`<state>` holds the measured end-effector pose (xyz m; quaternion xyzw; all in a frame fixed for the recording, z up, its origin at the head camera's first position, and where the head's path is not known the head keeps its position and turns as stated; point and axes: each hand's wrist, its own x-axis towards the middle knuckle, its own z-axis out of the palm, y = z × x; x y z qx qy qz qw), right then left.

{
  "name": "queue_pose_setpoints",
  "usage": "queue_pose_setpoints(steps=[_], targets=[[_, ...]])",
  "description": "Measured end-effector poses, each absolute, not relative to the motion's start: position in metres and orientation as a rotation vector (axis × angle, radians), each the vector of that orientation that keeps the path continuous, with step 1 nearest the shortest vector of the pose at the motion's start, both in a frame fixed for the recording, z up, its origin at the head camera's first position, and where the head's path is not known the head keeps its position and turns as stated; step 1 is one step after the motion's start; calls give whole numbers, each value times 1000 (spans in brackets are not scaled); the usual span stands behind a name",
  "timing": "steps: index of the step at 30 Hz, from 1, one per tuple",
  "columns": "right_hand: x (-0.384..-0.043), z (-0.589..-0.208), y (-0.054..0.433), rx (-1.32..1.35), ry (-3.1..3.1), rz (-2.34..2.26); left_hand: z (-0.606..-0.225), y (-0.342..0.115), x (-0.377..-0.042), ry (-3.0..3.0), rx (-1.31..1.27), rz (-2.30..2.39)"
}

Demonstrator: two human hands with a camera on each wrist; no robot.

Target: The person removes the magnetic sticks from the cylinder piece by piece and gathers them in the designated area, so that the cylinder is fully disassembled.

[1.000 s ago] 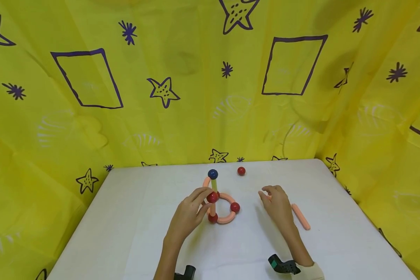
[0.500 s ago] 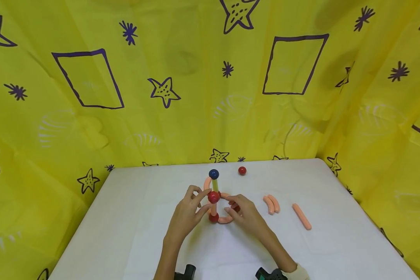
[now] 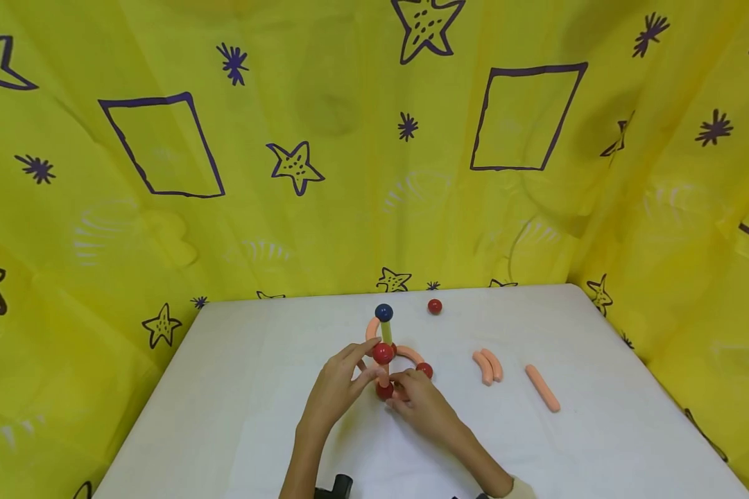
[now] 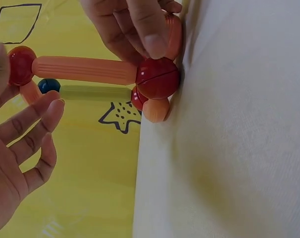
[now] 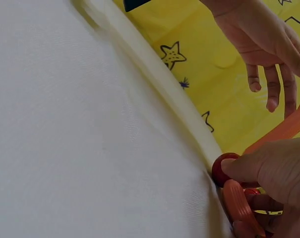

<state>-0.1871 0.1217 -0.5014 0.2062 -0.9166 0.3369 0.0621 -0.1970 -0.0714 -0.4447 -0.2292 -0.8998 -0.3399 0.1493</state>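
A structure of balls and rods stands on the white table. My left hand (image 3: 336, 389) pinches its upper red ball (image 3: 383, 353) between thumb and fingertips. From that ball an upright orange rod (image 4: 85, 70) runs down to a lower red ball (image 4: 158, 79). My right hand (image 3: 426, 409) holds this lower ball, thumb pressed on it, with fingers curled beside a curved orange rod (image 5: 238, 204). Behind, a blue ball (image 3: 383, 312) tops a yellow-green rod (image 3: 386, 333). Another curved orange rod (image 3: 410, 354) leads to a red ball (image 3: 424, 370) at the ring's right, partly covered by my right hand.
Two curved orange rods (image 3: 487, 366) lie side by side to the right, and a straight orange rod (image 3: 542, 388) lies beyond them. A loose red ball (image 3: 435, 306) sits near the table's back edge. A yellow patterned curtain (image 3: 349, 229) surrounds the table (image 3: 250, 402).
My right hand has come left from the curved rods, past the ring's right ball, to the lower red ball. My left hand has stayed on the upper ball.
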Motion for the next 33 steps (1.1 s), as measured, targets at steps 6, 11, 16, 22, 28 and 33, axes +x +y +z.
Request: queue_pose_setpoints(steps=[6,11,16,22,28,33], targets=[[-185,-508,113,547,-2773,953,-445,-70,-197,-2603,-621,-1036],[-185,-512,109,512,-2745,920,-447,-69,-196,-2606,-602,-1058],[-185,-511,108,482,-2731,885,-447,-68,-196,-2583,-612,-1075],[-186,-510,108,466,-2725,875,-446,-67,-197,-2583,-599,-1065],[-187,-509,112,481,-2724,876,-444,-66,-196,-2568,-599,-1015],[-190,-508,117,478,-2746,918,-441,-67,-195,-2531,-579,-939]])
